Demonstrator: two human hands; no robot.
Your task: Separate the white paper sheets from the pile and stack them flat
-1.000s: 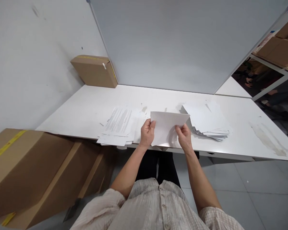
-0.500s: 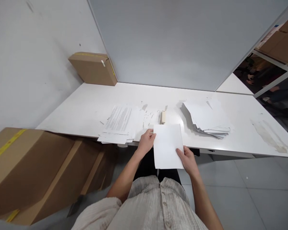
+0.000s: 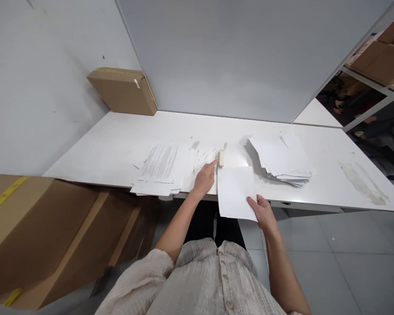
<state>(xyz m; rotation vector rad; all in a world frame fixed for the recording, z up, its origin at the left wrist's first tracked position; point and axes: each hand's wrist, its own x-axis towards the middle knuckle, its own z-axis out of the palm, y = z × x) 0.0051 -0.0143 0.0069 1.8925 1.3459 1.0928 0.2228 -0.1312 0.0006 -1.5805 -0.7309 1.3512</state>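
My right hand grips the near right corner of a blank white sheet that lies half over the front edge of the white table. My left hand rests on the table just left of the sheet, its fingers stretched toward a small cream stapler, the fingertip close beside it. A stack of printed pages lies to the left of that hand. A fanned pile of white sheets lies to the right.
A cardboard box leans in the table's back left corner against the wall. Large cardboard boxes stand on the floor at the left. A grey partition runs behind the table. Shelving with more boxes is at the far right.
The sheet, held up in both hands a second ago, has come down flat onto the table edge. My left hand has let go of it and reached forward toward the stapler.
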